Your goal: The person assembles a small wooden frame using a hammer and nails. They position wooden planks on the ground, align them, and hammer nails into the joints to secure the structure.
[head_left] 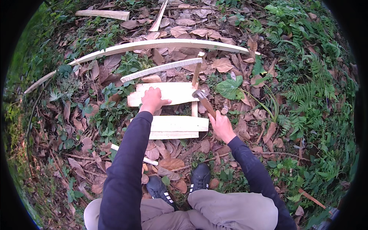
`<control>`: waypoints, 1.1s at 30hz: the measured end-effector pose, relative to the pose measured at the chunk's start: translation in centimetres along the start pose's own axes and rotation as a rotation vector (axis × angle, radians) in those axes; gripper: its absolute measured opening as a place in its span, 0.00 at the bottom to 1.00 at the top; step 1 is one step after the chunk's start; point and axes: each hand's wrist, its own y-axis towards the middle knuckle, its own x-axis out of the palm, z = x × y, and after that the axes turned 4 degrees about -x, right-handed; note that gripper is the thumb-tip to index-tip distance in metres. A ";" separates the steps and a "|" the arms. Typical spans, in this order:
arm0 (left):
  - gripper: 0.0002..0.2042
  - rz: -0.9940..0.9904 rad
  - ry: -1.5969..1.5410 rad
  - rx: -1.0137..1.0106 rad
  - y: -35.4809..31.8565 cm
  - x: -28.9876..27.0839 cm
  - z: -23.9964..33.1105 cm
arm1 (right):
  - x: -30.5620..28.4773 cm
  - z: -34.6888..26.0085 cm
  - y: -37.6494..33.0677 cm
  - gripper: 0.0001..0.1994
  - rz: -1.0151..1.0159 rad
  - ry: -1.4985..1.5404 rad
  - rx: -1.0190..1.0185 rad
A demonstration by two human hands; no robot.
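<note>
On the ground in front of me lies a pale wooden board, held down by my left hand, its fingers spread flat near the board's middle. My right hand is wrapped round the wooden handle of a hammer. The hammer's metal head is at the board's right end, over a narrow upright strip that runs toward me. Whether the head touches the wood, I cannot tell. Closer to me, another pale board lies roughly parallel, its right end over the strip's near end. No nail can be made out.
Beyond the boards lie a short wooden strip and a long slat. Two more wood pieces, one a flat length, lie farther off. Dry leaves and green plants cover the ground, with ferns at right. My shoes are near the boards.
</note>
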 end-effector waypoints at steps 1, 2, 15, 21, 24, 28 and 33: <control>0.29 0.008 0.003 -0.022 -0.2 0.0 -1.2 | -1.3 -1.2 0.9 0.17 -0.030 0.001 -0.049; 0.29 0.013 0.003 -0.026 -0.1 -0.2 -1.3 | -2.3 -2.0 1.5 0.16 0.049 0.067 -0.084; 0.27 -0.077 -0.032 -0.070 -0.1 0.2 -1.4 | -1.7 -3.0 -1.6 0.21 -0.021 0.094 0.123; 0.22 0.131 -0.017 -0.069 -2.8 0.5 0.4 | 0.2 -5.9 -9.2 0.22 0.148 0.494 0.280; 0.15 0.143 0.014 0.059 -4.1 2.1 2.5 | 1.9 -4.5 -10.9 0.22 0.129 0.447 0.303; 0.14 0.113 -0.130 0.416 -3.2 3.3 7.5 | 3.2 -3.6 -11.9 0.22 0.115 0.480 0.317; 0.10 0.086 -0.171 0.589 1.9 5.1 15.4 | 4.9 -4.1 -12.7 0.20 0.097 0.551 0.387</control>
